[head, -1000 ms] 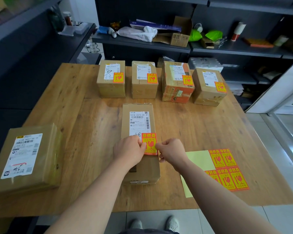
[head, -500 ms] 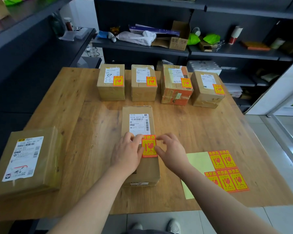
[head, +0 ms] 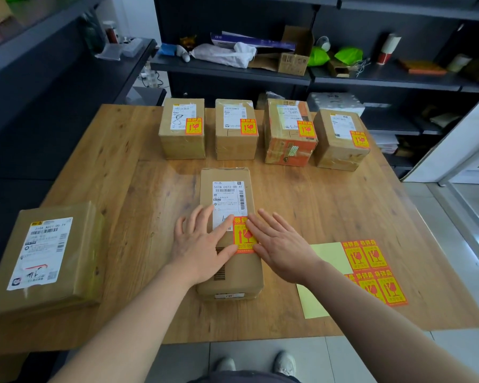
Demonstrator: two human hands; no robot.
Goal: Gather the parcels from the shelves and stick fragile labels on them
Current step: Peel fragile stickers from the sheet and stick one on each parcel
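Observation:
A long brown parcel [head: 227, 175] lies lengthwise at the table's centre with a white shipping slip on top. An orange-and-yellow fragile label [head: 243, 235] sits on it just below the slip. My left hand [head: 202, 244] lies flat on the parcel left of the label, fingers straight and spread. My right hand [head: 281, 244] lies flat on the label's right edge, fingers straight. A yellow backing sheet [head: 329, 258] with several more fragile labels [head: 374, 272] rests on the table to the right.
Several labelled parcels [head: 237, 128] stand in a row at the table's far side. A wide flat parcel [head: 47, 255] without a fragile label sits at the left front corner. Dark shelves [head: 233, 70] with clutter run behind and to the left. My shoes show below the table's near edge.
Both hands went from pinching the label's edges to lying flat with straight fingers; the label now lies flat on the parcel.

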